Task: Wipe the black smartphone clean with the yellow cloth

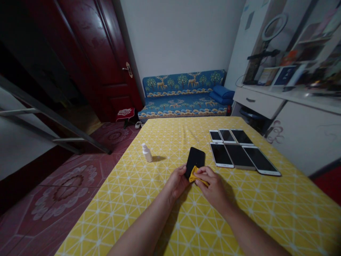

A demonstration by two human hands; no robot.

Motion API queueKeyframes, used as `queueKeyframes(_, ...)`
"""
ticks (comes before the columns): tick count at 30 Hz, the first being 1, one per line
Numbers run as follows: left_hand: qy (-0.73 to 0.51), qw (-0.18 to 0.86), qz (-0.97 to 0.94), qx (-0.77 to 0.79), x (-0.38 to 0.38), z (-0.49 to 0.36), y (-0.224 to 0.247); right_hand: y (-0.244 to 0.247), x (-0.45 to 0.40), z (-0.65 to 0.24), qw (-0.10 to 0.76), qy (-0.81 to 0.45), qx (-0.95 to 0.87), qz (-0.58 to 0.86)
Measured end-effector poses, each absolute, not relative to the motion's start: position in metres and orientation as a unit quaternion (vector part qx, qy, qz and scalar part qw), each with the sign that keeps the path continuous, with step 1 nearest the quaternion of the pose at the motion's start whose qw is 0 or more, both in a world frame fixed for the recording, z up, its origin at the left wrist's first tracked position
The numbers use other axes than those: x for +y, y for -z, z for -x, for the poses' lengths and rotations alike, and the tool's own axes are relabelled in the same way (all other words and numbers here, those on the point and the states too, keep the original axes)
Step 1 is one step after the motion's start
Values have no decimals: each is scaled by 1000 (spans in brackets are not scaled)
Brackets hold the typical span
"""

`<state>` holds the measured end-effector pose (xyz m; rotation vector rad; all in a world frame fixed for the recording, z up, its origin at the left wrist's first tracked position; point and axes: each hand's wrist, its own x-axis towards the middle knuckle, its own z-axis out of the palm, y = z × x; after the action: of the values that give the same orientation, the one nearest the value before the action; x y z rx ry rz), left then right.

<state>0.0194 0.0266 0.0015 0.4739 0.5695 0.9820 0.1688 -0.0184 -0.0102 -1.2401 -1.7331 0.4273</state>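
Observation:
A black smartphone [196, 156] is tilted above the table, its dark face turned up. My left hand [178, 180] grips its lower left edge, thumb along the side. Bunched in the fingers of my right hand [212, 183] is a yellow cloth [195, 173], pressed against the phone's lower part and covering that corner. To the left stands a small white spray bottle [146, 153], upright and apart from both hands.
Several phones and tablets lie in two rows at the right, among them a white-framed tablet [261, 160]. They rest on a yellow patterned tablecloth [149, 220]. A blue sofa [181, 92] stands beyond the table, a white cabinet [306, 124] at the right.

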Motion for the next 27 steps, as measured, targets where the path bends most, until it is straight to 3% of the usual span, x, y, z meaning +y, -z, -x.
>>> queueKeyframes(5, -446, 822, -206, 288, 28, -15, 1, -5, -30, -164, 428, -185, -739, 486)
queueKeyframes(16, -449, 832, -213, 247, 28, -6, 5, -9, -31, -165, 434, -103, -793, 415)
queueKeyframes(27, -420, 860, -199, 212, 20, -6, -6, -19, -35, -165, 412, -116, -846, 320)
